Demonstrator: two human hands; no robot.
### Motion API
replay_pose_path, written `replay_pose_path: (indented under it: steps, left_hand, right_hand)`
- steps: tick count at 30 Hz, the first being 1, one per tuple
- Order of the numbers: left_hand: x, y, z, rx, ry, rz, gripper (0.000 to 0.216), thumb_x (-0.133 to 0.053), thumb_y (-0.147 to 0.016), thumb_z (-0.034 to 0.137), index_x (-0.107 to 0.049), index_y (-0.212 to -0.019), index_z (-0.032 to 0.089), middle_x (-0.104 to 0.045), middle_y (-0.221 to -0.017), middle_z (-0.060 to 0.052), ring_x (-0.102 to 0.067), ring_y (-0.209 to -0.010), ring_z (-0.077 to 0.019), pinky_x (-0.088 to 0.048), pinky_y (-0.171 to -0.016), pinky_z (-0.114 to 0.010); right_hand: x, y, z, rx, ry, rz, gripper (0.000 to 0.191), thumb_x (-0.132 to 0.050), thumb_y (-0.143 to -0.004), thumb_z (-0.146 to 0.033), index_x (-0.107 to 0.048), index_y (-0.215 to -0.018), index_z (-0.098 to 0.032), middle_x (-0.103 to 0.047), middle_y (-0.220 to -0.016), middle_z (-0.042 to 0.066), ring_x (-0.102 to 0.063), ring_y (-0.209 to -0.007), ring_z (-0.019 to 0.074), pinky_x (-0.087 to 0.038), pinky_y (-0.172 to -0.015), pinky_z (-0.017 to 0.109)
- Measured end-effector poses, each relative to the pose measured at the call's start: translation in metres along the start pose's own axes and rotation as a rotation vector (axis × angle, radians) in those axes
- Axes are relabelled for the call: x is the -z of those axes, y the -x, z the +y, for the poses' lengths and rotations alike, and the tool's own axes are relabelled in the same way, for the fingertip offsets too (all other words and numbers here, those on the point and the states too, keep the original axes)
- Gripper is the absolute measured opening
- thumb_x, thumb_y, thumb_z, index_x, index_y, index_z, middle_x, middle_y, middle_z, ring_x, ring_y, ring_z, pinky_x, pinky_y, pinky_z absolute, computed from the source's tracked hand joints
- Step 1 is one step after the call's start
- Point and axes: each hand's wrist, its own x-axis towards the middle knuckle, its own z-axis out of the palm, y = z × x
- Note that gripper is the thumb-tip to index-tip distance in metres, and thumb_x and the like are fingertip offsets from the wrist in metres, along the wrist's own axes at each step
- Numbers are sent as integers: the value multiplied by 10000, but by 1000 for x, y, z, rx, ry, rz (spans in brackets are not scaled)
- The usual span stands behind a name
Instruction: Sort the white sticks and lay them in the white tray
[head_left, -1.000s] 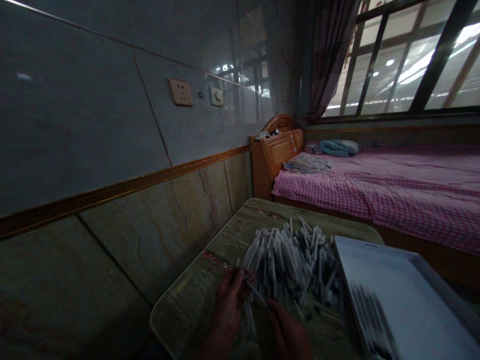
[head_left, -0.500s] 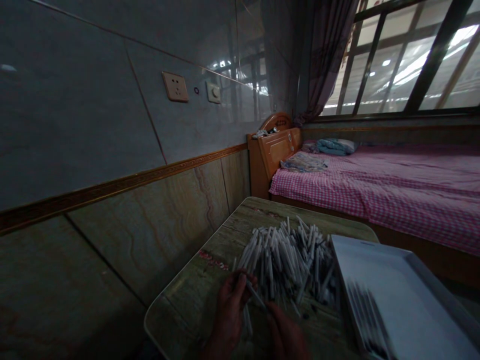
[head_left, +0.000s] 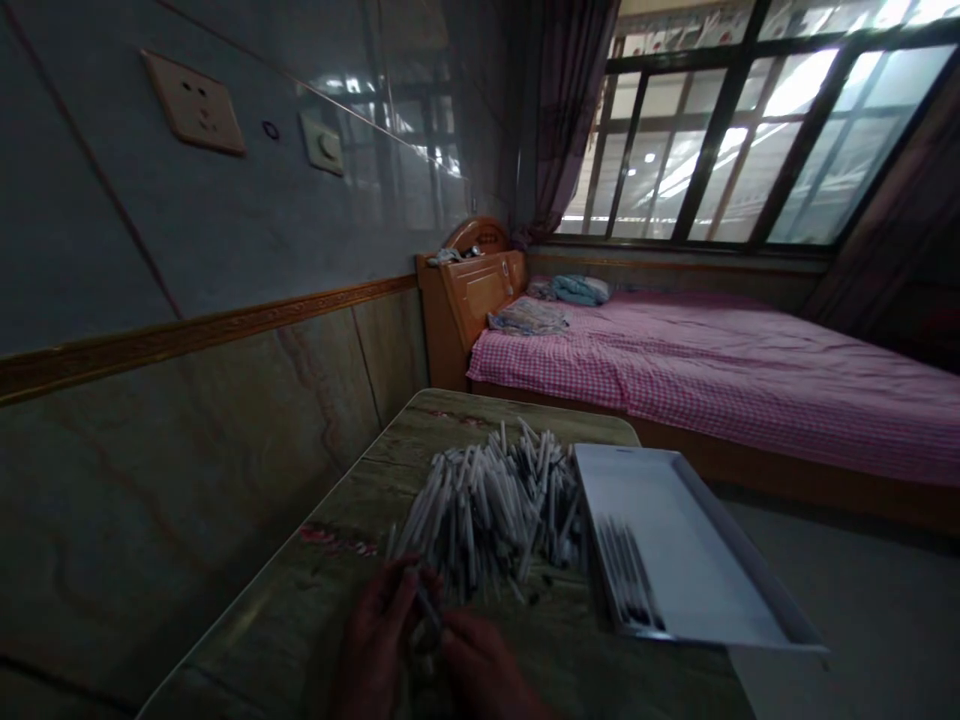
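Note:
Near the front of the table, my left hand point(head_left: 381, 625) pinches one end of a slim grey pen-like stick point(head_left: 427, 606). My right hand point(head_left: 480, 660) closes its fingers on the stick's other end, close to my body. Just beyond both hands spreads a loose heap of white and grey sticks point(head_left: 480, 500), pointing many ways. To the right of the heap lies a shallow white tray point(head_left: 697, 540). Inside its left side, several sticks point(head_left: 626, 570) rest side by side, with dark ends towards me. Dim light and blur hide the fine detail of the held stick.
The green wood-patterned table point(head_left: 300, 610) runs along a tiled wall point(head_left: 225, 480). Small dark bits point(head_left: 534, 598) lie in front of the heap. Behind the table stands a bed point(head_left: 675, 370) with a pink checked sheet and a wooden headboard point(head_left: 472, 290).
The camera view has swung right, so the table and tray appear further left. Both hands still hold the stick, and they look closer together.

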Motion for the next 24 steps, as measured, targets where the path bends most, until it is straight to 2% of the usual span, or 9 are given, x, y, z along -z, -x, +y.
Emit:
replay_pose_path:
  steps: [3, 5, 7, 10, 12, 13, 15, 17, 24]
  left_hand:
    - [2, -1, -3, -10, -44, -88, 644, -879, -534, 510, -686, -1062, 195, -778, -907, -65, -736, -827, -257, -603, -681, -307]
    - [7, -3, -2, -35, -39, -80, 703, -856, -543, 551, -665, -1120, 198, -776, -956, -87, -737, -858, -286, -609, -714, -346]
    - [14, -7, 2, -67, -58, -11, 706, -829, -562, 574, -649, -1138, 207, -772, -977, -86, -737, -862, -292, -606, -745, -366]
    - [29, -11, 8, -122, -142, 110, 614, -793, -599, 546, -656, -1108, 231, -753, -1056, -61, -722, -931, -286, -591, -797, -359]
    - [37, -12, 9, -140, -197, 165, 548, -760, -615, 540, -671, -1064, 238, -741, -1090, -55, -700, -996, -296, -580, -828, -367]
    - [39, -11, 9, -140, -220, 183, 527, -745, -618, 541, -676, -1045, 240, -738, -1095, -55, -690, -1017, -301, -576, -839, -374]
    - [42, -11, 7, -128, -248, 199, 512, -729, -610, 545, -677, -1020, 245, -739, -1074, -55, -682, -1016, -307, -570, -843, -387]
    - [42, -12, 4, -115, -260, 185, 500, -733, -596, 537, -677, -1003, 251, -745, -1034, -50, -684, -986, -305, -569, -831, -388]
    - [44, -12, 1, -110, -258, 178, 452, -747, -568, 510, -695, -935, 251, -755, -964, -49, -697, -895, -295, -571, -782, -379]
  right_hand:
    - [6, 6, -18, 59, 200, -24, 472, -538, -834, -637, -712, -949, -213, -659, -859, 13, -602, -828, 171, -470, -777, 279]
    - [25, 12, -31, 48, 428, 79, 415, -509, -865, -563, -711, -954, -212, -682, -873, 25, -612, -832, 186, -480, -766, 289]
    - [58, 20, -49, 89, 682, 307, 362, -527, -848, -506, -713, -893, -199, -694, -893, 48, -623, -877, 218, -481, -805, 316]
    - [122, 37, -80, 150, 949, 603, 376, -481, -852, -493, -706, -940, -206, -721, -952, 72, -650, -919, 246, -490, -826, 330]
    - [162, 49, -97, 46, 1170, 746, 367, -432, -886, -444, -701, -983, -213, -728, -1008, 84, -671, -937, 244, -486, -813, 315]
    - [179, 55, -103, -71, 1272, 802, 353, -424, -893, -407, -693, -1016, -214, -731, -1037, 89, -683, -938, 243, -484, -786, 309]
    - [202, 64, -109, -314, 1434, 829, 341, -406, -916, -343, -661, -1100, -211, -732, -1079, 101, -698, -947, 245, -476, -743, 303]
    - [214, 69, -107, -440, 1528, 796, 335, -388, -937, -303, -629, -1148, -204, -733, -1095, 107, -702, -968, 246, -468, -730, 301]
    - [217, 72, -89, -556, 1558, 774, 338, -371, -961, -309, -605, -1188, -220, -720, -1161, 104, -706, -990, 240, -475, -722, 303]
